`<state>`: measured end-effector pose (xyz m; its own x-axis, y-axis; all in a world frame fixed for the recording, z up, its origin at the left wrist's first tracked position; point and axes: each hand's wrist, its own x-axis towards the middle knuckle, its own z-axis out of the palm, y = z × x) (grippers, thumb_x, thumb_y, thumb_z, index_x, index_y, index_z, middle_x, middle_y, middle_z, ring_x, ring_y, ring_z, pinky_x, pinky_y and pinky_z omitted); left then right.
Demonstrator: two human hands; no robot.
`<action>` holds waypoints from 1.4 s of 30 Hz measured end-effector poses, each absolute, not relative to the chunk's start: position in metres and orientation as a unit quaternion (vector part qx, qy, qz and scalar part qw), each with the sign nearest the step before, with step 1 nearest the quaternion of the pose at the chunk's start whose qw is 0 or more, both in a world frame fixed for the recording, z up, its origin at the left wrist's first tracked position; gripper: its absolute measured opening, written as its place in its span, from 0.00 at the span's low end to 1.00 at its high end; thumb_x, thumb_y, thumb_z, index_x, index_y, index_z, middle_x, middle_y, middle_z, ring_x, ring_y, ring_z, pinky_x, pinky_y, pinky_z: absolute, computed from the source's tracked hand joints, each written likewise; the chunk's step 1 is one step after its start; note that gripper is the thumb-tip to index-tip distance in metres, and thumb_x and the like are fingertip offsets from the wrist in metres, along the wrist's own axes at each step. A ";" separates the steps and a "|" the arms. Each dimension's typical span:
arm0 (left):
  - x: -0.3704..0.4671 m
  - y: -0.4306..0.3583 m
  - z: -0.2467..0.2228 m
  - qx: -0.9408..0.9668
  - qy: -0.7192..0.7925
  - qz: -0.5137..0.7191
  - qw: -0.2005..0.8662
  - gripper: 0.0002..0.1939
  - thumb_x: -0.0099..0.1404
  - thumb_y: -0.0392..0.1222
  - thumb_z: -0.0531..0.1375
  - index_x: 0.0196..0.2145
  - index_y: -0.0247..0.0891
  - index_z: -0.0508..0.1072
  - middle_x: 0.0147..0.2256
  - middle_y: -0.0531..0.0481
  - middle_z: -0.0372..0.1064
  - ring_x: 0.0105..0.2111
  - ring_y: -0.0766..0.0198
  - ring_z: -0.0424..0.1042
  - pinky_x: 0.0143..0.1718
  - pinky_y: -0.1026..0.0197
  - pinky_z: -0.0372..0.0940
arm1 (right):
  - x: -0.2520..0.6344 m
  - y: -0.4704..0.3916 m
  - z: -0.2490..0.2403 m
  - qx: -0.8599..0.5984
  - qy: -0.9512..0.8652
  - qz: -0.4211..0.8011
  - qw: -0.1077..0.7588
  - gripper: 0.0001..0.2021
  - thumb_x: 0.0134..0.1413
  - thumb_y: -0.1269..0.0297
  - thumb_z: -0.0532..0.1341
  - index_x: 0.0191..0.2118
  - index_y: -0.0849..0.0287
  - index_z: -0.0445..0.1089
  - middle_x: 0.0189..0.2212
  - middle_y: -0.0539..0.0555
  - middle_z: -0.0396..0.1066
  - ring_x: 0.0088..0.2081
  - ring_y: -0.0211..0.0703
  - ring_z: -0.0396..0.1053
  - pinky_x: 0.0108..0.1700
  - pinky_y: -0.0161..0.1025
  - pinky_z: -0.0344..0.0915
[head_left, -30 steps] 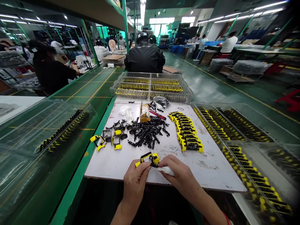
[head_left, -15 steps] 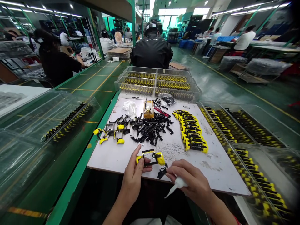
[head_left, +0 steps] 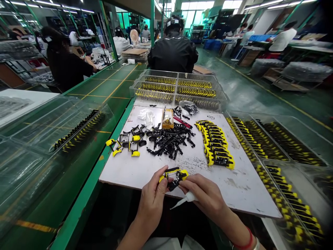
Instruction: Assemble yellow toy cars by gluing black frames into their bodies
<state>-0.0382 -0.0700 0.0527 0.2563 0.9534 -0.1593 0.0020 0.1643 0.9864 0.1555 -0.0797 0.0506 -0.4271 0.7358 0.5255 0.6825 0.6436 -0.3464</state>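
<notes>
My left hand (head_left: 154, 192) is closed on the left end of a yellow-and-black plastic frame (head_left: 184, 173), held just above the board's front edge. At the frame's lower right, my right hand (head_left: 204, 191) pinches a small black plastic part (head_left: 173, 184) against it. Tucked in the same right palm is a white squeeze bottle (head_left: 191, 197) with a thin nozzle pointing down to the left. Whether the black part is seated in the frame I cannot tell, as fingers cover the join.
A pile of black parts (head_left: 170, 140) lies mid-board, with loose yellow-and-black frames (head_left: 134, 147) to its left. A row of yellow-and-black assemblies (head_left: 217, 146) sits at right. Clear trays (head_left: 179, 74) stand behind and at both sides. A person in a black jacket (head_left: 173, 52) sits ahead.
My right hand has moved left and brought the black part up against the frame. The squeeze bottle travelled with it. The whole view has shifted slightly.
</notes>
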 end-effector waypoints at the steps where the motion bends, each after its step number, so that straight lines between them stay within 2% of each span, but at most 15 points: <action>1: -0.038 -0.070 0.053 0.521 0.467 0.392 0.597 0.21 0.69 0.48 0.50 0.57 0.42 0.63 0.45 0.46 0.73 0.42 0.62 0.73 0.44 0.62 0.69 | 0.155 -0.080 0.051 -0.423 -0.843 0.040 0.328 0.10 0.58 0.72 0.57 0.46 0.59 0.67 0.34 0.58 0.72 0.33 0.43 0.68 0.34 0.39 0.66; 7: -0.037 -0.070 0.051 0.565 0.483 0.377 0.553 0.20 0.68 0.47 0.52 0.56 0.43 0.65 0.49 0.46 0.70 0.38 0.63 0.74 0.45 0.61 0.68 | 0.152 -0.078 0.055 -0.445 -0.842 0.051 0.300 0.10 0.62 0.68 0.51 0.44 0.61 0.68 0.35 0.59 0.71 0.35 0.45 0.69 0.35 0.39 0.67; 11: -0.036 -0.063 0.046 0.501 0.479 0.377 0.614 0.23 0.65 0.49 0.55 0.56 0.40 0.65 0.39 0.48 0.72 0.36 0.62 0.74 0.43 0.57 0.70 | 0.155 -0.072 0.051 -0.484 -0.818 0.145 0.275 0.07 0.58 0.72 0.54 0.40 0.57 0.68 0.36 0.56 0.69 0.38 0.43 0.68 0.37 0.37 0.67; 15: -0.036 -0.052 0.042 0.385 0.457 0.377 0.708 0.24 0.62 0.50 0.59 0.52 0.34 0.68 0.32 0.51 0.69 0.33 0.64 0.72 0.41 0.56 0.72 | 0.159 -0.062 0.044 -0.491 -0.793 0.221 0.285 0.06 0.56 0.73 0.57 0.37 0.56 0.68 0.34 0.53 0.67 0.37 0.41 0.68 0.38 0.35 0.66; 21: -0.037 -0.043 0.040 0.312 0.449 0.340 0.766 0.22 0.59 0.48 0.63 0.48 0.33 0.71 0.39 0.46 0.71 0.31 0.65 0.74 0.41 0.55 0.73 | 0.161 -0.053 0.045 -0.498 -0.793 0.250 0.247 0.02 0.54 0.70 0.60 0.34 0.57 0.68 0.30 0.51 0.67 0.32 0.39 0.67 0.34 0.35 0.64; 29: -0.039 -0.038 0.039 0.302 0.415 0.328 0.793 0.20 0.58 0.46 0.65 0.46 0.33 0.72 0.40 0.45 0.73 0.37 0.61 0.75 0.44 0.54 0.71 | 0.161 -0.051 0.045 -0.487 -0.821 0.213 0.208 0.03 0.53 0.71 0.60 0.34 0.57 0.68 0.30 0.51 0.67 0.32 0.40 0.67 0.33 0.35 0.63; 34: -0.040 -0.037 0.037 0.300 0.407 0.335 0.795 0.25 0.53 0.39 0.68 0.48 0.32 0.69 0.39 0.45 0.75 0.36 0.63 0.76 0.45 0.58 0.71 | 0.161 -0.052 0.041 -0.501 -0.787 0.254 0.255 0.01 0.55 0.67 0.60 0.34 0.57 0.68 0.31 0.52 0.69 0.33 0.40 0.68 0.36 0.35 0.64; 38: -0.040 -0.035 0.039 0.299 0.429 0.335 0.784 0.25 0.54 0.39 0.68 0.49 0.31 0.68 0.42 0.41 0.75 0.37 0.61 0.76 0.44 0.59 0.71 | 0.165 -0.054 0.041 -0.587 -0.680 0.295 0.326 0.09 0.55 0.61 0.60 0.41 0.57 0.67 0.34 0.52 0.70 0.37 0.42 0.69 0.40 0.38 0.65; 40: -0.040 -0.034 0.041 0.299 0.430 0.334 0.784 0.25 0.54 0.39 0.68 0.49 0.31 0.69 0.42 0.41 0.75 0.38 0.60 0.76 0.45 0.58 0.71 | 0.168 -0.056 0.040 -0.625 -0.621 0.341 0.329 0.12 0.55 0.58 0.59 0.43 0.57 0.66 0.34 0.51 0.70 0.33 0.40 0.69 0.35 0.37 0.66; 42: -0.039 -0.035 0.043 0.301 0.427 0.333 0.785 0.26 0.53 0.39 0.68 0.49 0.31 0.69 0.42 0.41 0.75 0.38 0.60 0.76 0.45 0.59 0.71 | 0.167 -0.058 0.040 -0.633 -0.574 0.419 0.306 0.15 0.56 0.55 0.58 0.45 0.57 0.66 0.30 0.49 0.69 0.24 0.36 0.65 0.26 0.34 0.63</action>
<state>-0.0394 -0.0351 0.0432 0.4142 0.7795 -0.4699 -0.2661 0.5974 0.7565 0.1668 -0.0585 0.0396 -0.0103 0.9836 -0.1798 0.4708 -0.1539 -0.8687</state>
